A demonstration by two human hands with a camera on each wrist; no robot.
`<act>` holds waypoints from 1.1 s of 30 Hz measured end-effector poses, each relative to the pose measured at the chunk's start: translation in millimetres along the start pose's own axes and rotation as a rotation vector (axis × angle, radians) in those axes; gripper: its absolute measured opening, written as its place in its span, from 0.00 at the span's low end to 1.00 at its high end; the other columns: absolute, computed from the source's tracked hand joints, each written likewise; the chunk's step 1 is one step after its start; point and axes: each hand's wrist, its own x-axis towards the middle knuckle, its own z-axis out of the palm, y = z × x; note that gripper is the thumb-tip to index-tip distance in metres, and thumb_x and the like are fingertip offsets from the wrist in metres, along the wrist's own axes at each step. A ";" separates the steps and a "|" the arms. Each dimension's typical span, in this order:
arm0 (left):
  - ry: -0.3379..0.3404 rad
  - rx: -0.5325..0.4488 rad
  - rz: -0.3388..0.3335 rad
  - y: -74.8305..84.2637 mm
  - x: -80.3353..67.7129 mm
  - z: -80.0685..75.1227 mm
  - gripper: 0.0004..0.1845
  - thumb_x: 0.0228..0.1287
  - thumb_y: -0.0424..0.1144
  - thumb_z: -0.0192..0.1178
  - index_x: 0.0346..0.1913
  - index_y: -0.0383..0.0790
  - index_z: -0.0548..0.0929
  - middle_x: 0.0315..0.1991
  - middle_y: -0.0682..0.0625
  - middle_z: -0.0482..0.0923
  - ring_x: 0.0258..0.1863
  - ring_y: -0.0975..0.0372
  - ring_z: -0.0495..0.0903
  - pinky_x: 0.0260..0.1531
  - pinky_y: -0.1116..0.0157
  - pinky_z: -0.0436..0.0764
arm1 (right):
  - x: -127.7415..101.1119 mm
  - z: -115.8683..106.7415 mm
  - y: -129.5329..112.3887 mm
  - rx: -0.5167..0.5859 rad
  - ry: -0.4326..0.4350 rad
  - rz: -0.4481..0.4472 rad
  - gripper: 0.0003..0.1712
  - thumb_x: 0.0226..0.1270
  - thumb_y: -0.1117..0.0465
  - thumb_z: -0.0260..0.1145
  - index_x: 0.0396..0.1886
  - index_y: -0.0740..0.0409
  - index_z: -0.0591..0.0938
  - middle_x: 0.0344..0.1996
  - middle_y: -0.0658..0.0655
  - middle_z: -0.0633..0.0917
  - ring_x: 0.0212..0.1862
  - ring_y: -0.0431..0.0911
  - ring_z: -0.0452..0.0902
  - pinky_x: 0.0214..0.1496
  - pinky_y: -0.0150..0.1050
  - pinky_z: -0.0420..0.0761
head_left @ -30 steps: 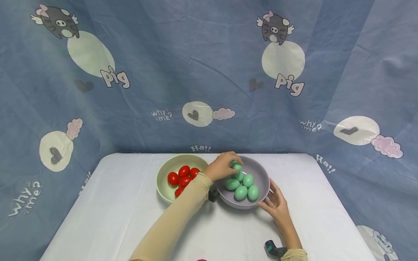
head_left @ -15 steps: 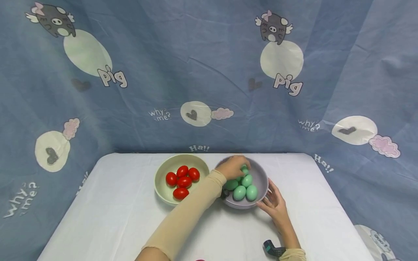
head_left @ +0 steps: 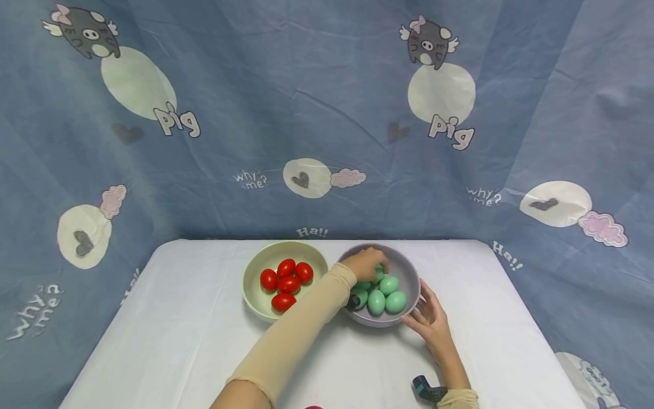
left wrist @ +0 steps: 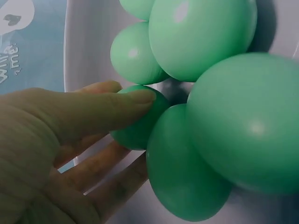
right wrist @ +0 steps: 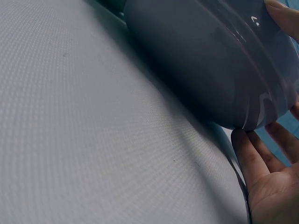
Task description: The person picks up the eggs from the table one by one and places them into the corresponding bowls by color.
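My left hand (head_left: 367, 264) reaches into the grey-purple bowl (head_left: 410, 275). Its thumb and fingers pinch a green egg (left wrist: 133, 126) at the bowl's far side, among other eggs. Several more smooth green eggs (head_left: 395, 302) lie close together in this bowl, some partly hidden by the hand and a dark wrist device. At the bowl's right side, my right hand (head_left: 431, 318) holds it, thumb near the front rim and fingers against the outer wall (right wrist: 205, 60). The bowl stands on the white table.
A pale green bowl (head_left: 250, 284) with several red egg-shaped pieces (head_left: 289, 284) stands just left of the purple one. My left forearm (head_left: 296, 329) crosses in front of it. Behind the white table (head_left: 153, 341) hangs a blue printed cloth (head_left: 225, 113).
My left hand has moved right and down into the purple bowl, from holding an egg over the other eggs. Some green eggs have shifted slightly. My right hand stays at the bowl's side.
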 end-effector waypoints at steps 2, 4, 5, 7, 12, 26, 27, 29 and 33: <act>-0.001 -0.003 0.002 -0.2 -1.2 -1.0 0.22 0.56 0.24 0.69 0.54 0.44 0.89 0.56 0.50 0.88 0.59 0.55 0.84 0.60 0.61 0.84 | 0.2 -0.2 -0.1 0.000 0.002 -0.001 0.57 0.59 0.74 0.74 0.84 0.51 0.56 0.81 0.64 0.60 0.68 0.29 0.71 0.67 0.23 0.76; 0.001 -0.001 0.010 -0.8 -1.8 -2.0 0.22 0.56 0.24 0.69 0.54 0.44 0.89 0.55 0.50 0.88 0.58 0.55 0.85 0.59 0.62 0.84 | 0.2 0.0 -0.6 0.000 0.003 -0.001 0.57 0.59 0.74 0.74 0.84 0.51 0.56 0.81 0.64 0.60 0.68 0.29 0.71 0.67 0.23 0.76; 0.001 0.000 0.016 -1.3 -2.0 -2.6 0.22 0.56 0.24 0.69 0.54 0.44 0.89 0.55 0.51 0.88 0.57 0.56 0.85 0.59 0.62 0.84 | 0.2 0.3 -0.9 0.002 0.001 -0.001 0.57 0.59 0.74 0.74 0.84 0.52 0.55 0.81 0.64 0.59 0.68 0.28 0.71 0.67 0.23 0.76; 0.004 0.007 0.028 -2.3 -2.1 -4.0 0.23 0.56 0.24 0.69 0.55 0.44 0.89 0.54 0.51 0.88 0.57 0.57 0.85 0.58 0.63 0.84 | -0.1 0.7 -1.5 0.008 -0.001 -0.002 0.57 0.59 0.74 0.74 0.84 0.52 0.55 0.81 0.65 0.59 0.68 0.28 0.71 0.67 0.23 0.76; 0.017 0.025 0.064 -3.6 -4.5 -9.9 0.22 0.56 0.27 0.70 0.55 0.44 0.89 0.55 0.52 0.88 0.58 0.59 0.84 0.62 0.65 0.82 | -0.1 1.0 -1.7 0.012 -0.006 -0.004 0.57 0.59 0.74 0.74 0.84 0.52 0.55 0.81 0.65 0.59 0.68 0.28 0.71 0.67 0.23 0.76; 0.082 -0.026 0.127 -11.7 -27.0 -16.0 0.17 0.64 0.35 0.71 0.56 0.43 0.88 0.58 0.50 0.85 0.64 0.57 0.79 0.70 0.61 0.77 | -1.5 -1.9 1.5 0.018 -0.010 -0.007 0.56 0.61 0.74 0.73 0.84 0.51 0.55 0.81 0.65 0.58 0.68 0.29 0.70 0.67 0.24 0.75; 0.089 -0.026 0.138 -12.5 -30.0 -16.3 0.17 0.64 0.35 0.71 0.56 0.43 0.88 0.57 0.50 0.85 0.64 0.57 0.79 0.70 0.60 0.77 | -1.5 -1.7 1.6 0.020 -0.011 -0.007 0.56 0.61 0.74 0.73 0.84 0.51 0.54 0.81 0.65 0.58 0.68 0.29 0.70 0.68 0.24 0.75; 0.104 -0.038 0.159 -13.8 -38.4 -18.1 0.16 0.66 0.36 0.70 0.56 0.43 0.88 0.57 0.50 0.85 0.65 0.57 0.79 0.70 0.59 0.76 | -1.2 -1.1 1.5 0.020 -0.011 -0.005 0.56 0.61 0.74 0.73 0.84 0.51 0.54 0.81 0.65 0.58 0.68 0.29 0.70 0.67 0.24 0.75; 0.158 -0.125 0.207 -13.6 -64.1 -26.3 0.16 0.66 0.33 0.70 0.55 0.39 0.87 0.57 0.48 0.85 0.63 0.55 0.80 0.68 0.57 0.79 | -0.2 0.0 0.5 0.017 -0.012 -0.006 0.56 0.61 0.74 0.73 0.84 0.51 0.55 0.81 0.65 0.58 0.68 0.29 0.70 0.67 0.23 0.76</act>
